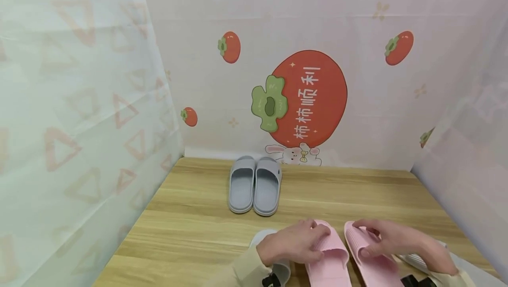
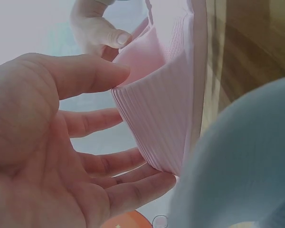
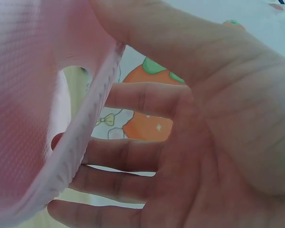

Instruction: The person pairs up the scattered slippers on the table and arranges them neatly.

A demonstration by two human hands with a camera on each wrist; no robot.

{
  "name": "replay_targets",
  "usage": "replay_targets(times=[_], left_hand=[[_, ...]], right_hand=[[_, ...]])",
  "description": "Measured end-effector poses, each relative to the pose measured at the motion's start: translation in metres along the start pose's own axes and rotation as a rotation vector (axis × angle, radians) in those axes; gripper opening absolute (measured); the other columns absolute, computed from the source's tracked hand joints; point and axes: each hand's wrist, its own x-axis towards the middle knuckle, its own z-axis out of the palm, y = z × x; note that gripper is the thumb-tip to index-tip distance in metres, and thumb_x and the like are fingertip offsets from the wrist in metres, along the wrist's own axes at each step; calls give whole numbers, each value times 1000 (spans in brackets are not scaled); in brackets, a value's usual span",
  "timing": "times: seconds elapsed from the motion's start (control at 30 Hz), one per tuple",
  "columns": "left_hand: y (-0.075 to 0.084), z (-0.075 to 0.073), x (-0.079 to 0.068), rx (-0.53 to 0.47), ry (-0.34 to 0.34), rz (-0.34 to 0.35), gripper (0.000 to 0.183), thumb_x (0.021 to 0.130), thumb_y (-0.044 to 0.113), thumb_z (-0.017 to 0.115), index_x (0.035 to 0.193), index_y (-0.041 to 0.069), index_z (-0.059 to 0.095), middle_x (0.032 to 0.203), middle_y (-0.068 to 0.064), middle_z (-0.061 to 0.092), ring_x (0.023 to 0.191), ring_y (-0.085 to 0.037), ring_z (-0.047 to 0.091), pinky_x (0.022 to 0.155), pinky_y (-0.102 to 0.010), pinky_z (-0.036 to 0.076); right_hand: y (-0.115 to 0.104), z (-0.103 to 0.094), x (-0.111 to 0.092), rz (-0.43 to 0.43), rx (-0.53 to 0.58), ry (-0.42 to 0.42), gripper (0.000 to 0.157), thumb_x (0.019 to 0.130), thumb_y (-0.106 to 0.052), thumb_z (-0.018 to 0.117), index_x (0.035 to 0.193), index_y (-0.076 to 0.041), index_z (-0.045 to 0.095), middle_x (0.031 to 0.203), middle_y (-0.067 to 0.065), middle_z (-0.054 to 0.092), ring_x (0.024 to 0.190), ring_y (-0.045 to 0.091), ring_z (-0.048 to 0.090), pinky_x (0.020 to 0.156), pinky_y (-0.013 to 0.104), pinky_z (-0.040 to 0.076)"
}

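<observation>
A pair of pink slides with ribbed straps lies at the lower right of the head view, toes pointing away. My left hand (image 1: pixel 295 240) holds the left pink slipper (image 1: pixel 329 271) by its strap, thumb at the opening and fingers along the strap's outer side. The right pink slipper (image 1: pixel 375 267) is held by my right hand (image 1: pixel 398 239), its thumb at the strap's opening and fingers over the toe side. In the right wrist view, the pink strap (image 3: pixel 80 137) stands between thumb and fingers. The heels are cut off by the head view's lower edge.
A grey slipper pair (image 1: pixel 241 192) stands side by side near the back wall. A pale grey slipper (image 1: pixel 259 236) is partly hidden under my left forearm. Whitish ribbed footwear (image 1: pixel 414 260) lies behind my right wrist. Printed cloth walls (image 1: pixel 214 137) enclose the wooden surface (image 1: pixel 170 229).
</observation>
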Motion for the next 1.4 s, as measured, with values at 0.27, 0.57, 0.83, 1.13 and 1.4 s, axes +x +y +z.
replay_targets(times=[0.27,0.57,0.83,1.13,1.4], left_hand=[[-1,-12,-3,-6,19,28,51,88,34,67,136,26,50,119,3,58,100,-3,54,83,-14,43],[-8,-15,-4,-12,19,51,51,90,32,64,137,23,48,124,1,57,111,-5,53,89,-15,43],[-12,-18,-5,-42,19,31,52,90,33,64,138,25,48,125,2,55,112,-5,51,90,-16,43],[-16,-18,-4,-36,25,38,51,91,32,65,138,24,48,125,1,55,113,-7,50,91,-18,43],[-18,-27,-4,-57,25,25,49,92,31,63,138,24,49,128,0,54,115,-8,49,91,-18,43]], right_hand=[[-10,-4,4,0,-50,26,60,84,-42,75,131,-10,58,116,6,65,98,2,56,74,25,48],[-2,0,13,-24,-98,59,62,83,-46,75,132,-11,57,118,6,66,101,7,59,76,27,50],[15,9,20,-14,-125,78,64,82,-55,72,133,-21,56,120,-2,66,103,6,59,78,27,51],[-11,3,25,13,-153,108,72,83,-55,70,135,-9,55,128,8,64,111,23,63,85,32,53],[-22,0,28,11,-202,144,73,82,-57,70,134,-8,56,125,8,65,108,21,62,85,34,52]])
